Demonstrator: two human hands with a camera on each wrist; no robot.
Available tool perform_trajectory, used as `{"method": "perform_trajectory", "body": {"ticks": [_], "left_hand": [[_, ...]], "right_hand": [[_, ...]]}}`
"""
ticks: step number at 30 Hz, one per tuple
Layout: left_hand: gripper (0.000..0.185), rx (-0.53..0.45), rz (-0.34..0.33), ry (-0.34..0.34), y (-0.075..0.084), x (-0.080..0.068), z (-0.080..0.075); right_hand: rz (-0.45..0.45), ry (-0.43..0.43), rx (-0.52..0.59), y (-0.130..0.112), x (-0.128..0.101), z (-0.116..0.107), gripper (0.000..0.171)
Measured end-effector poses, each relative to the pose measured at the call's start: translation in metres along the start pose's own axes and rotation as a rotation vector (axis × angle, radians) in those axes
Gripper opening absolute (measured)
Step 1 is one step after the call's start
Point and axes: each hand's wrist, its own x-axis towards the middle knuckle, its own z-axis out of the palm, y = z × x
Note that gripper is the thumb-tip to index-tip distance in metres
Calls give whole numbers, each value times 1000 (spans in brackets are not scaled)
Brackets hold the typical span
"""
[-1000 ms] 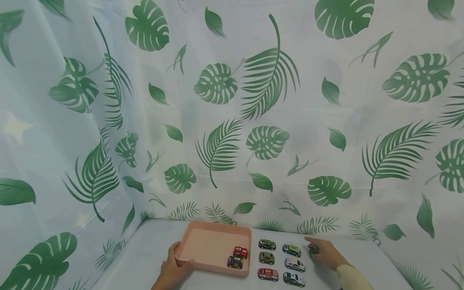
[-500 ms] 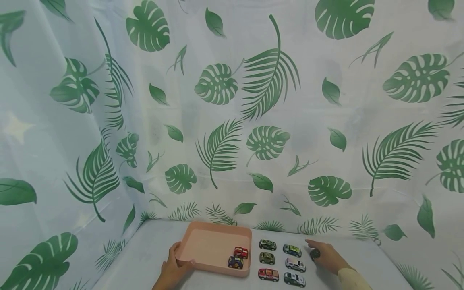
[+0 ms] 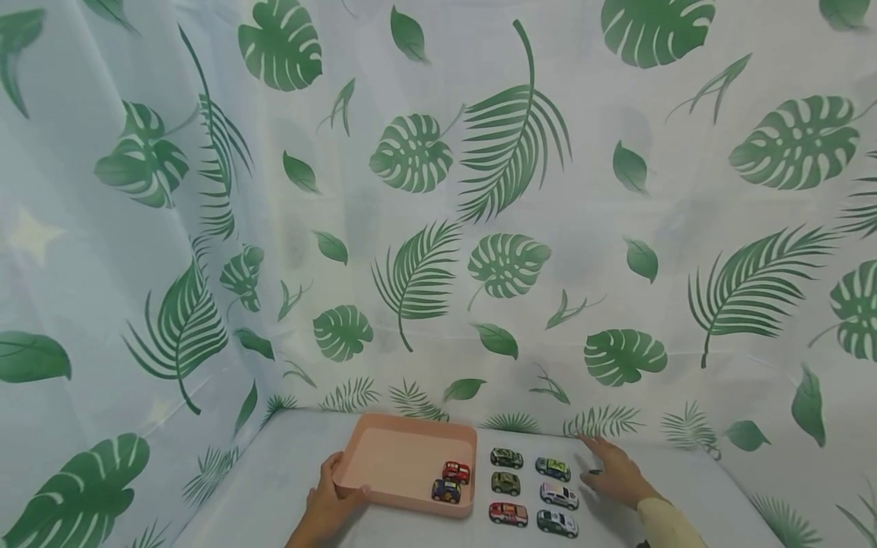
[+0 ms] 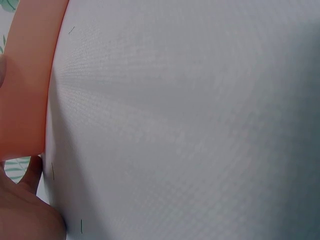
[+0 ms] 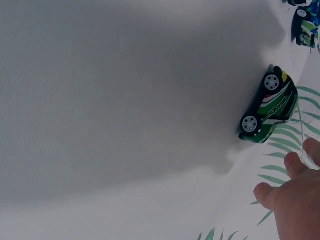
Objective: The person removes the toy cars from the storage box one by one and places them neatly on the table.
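A pink tray (image 3: 384, 457) lies on the white table, and my left hand (image 3: 331, 498) grips its near left corner, thumb over the rim. The left wrist view shows the tray wall (image 4: 25, 75) beside my palm (image 4: 20, 210). A red car (image 3: 455, 472) and a blue car (image 3: 445, 491) sit inside the tray. To its right, several toy cars (image 3: 505, 483) stand in two columns. My right hand (image 3: 610, 468) hovers right of them with straight fingers (image 5: 295, 165). A green car (image 5: 270, 107) stands free on the table, just clear of those fingers.
Leaf-printed curtains (image 3: 438, 228) close off the table at the back and on both sides. Bare white cloth (image 4: 190, 125) stretches left of the tray and right of my right hand. More cars (image 5: 305, 25) show at the top edge of the right wrist view.
My right hand had its fingers down over the green car; now they are lifted and spread, and the car stands free. The left hand and tray have not moved.
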Motion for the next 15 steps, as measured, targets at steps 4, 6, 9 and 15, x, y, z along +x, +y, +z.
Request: {"method": "perform_trajectory", "body": {"ticks": [4, 6, 9, 15], "left_hand": [[104, 11, 2, 5, 0, 0, 0], [105, 11, 10, 6, -1, 0, 2], [106, 0, 18, 5, -4, 2, 1], [108, -25, -4, -6, -4, 5, 0]], "right_hand": [[12, -4, 6, -7, 1, 0, 81], [16, -1, 23, -11, 3, 1, 81], [-6, 13, 43, -19, 4, 0, 80], [-62, 49, 85, -41, 10, 2, 76]]}}
